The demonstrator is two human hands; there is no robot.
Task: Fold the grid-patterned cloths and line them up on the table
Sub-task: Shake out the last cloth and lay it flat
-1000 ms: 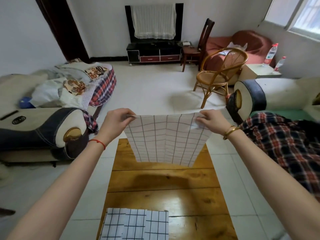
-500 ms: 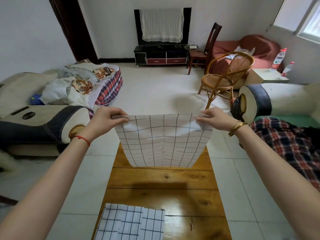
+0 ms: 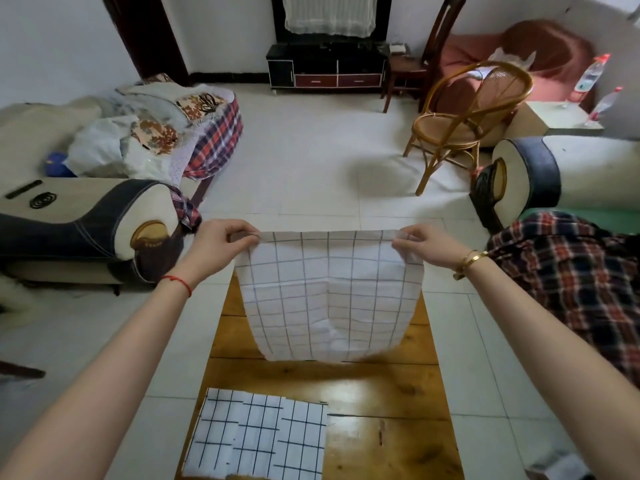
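So that there is room to fold, the wooden table (image 3: 388, 403) is kept bare at its far end, and the folded cloths (image 3: 258, 436) are set in a row at its near left corner. The open grid cloth (image 3: 329, 296) is held up over the far end, probably so it hangs flat. Its top corners are pinched tight by the left hand (image 3: 216, 242) and the right hand (image 3: 427, 245).

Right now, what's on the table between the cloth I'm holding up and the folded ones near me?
Nothing: in the head view, only bare wooden table shows between the held cloth and the folded cloths.
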